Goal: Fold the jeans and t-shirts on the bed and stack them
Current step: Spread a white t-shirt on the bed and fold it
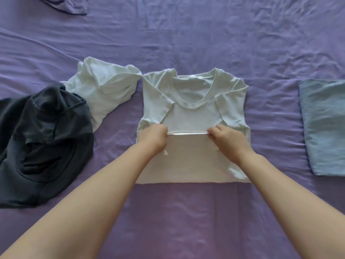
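Both bare forearms reach forward, converging. The left hand point(153, 136) and right hand point(226, 138) lie palm down, level with each other, fingers curled shut in a pinch

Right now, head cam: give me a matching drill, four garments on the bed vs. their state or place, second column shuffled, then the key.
Column 1:
1. white t-shirt with sleeves folded in
2. dark t-shirt
3. crumpled white t-shirt
4. blue garment

Column 2:
A. folded flat, far right of the bed
B. hem pinched by left hand and right hand
C. heaped at the far left
D. bunched between the dark heap and the centre shirt

Pairs: 1-B, 2-C, 3-D, 4-A
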`<move>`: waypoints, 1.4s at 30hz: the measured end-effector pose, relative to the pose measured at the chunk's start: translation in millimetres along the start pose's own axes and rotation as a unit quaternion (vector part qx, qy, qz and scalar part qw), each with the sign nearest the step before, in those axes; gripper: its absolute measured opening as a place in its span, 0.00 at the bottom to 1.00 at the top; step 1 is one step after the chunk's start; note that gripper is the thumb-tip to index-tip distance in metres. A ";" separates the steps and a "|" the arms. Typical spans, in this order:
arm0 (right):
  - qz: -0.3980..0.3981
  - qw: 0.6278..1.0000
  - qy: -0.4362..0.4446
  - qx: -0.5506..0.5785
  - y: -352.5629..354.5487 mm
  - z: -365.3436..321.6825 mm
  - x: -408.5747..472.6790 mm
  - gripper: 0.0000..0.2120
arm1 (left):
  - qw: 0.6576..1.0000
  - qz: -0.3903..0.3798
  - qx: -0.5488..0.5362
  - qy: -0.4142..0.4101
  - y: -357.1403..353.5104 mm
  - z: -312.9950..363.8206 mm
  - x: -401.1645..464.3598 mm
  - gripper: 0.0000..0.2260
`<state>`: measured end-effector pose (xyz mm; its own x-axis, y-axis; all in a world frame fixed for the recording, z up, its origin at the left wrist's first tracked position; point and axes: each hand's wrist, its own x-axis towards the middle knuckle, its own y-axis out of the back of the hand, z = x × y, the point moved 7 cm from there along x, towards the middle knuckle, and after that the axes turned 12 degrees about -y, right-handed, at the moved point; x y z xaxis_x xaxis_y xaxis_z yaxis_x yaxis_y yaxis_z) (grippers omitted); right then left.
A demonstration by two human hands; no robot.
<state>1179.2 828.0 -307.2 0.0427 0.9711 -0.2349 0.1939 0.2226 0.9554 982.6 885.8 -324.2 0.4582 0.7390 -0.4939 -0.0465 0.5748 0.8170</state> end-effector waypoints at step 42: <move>0.144 0.978 -0.088 0.125 30.0 61.7 146.7 0.30 | 0.974 0.146 0.175 0.007 111.9 -44.5 163.8 0.24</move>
<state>1251.7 971.8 -324.0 0.2938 0.9558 -0.0109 0.3822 -0.1070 0.9179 1012.9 1086.8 -326.9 0.4593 0.8587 -0.2275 0.1334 0.1865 0.9734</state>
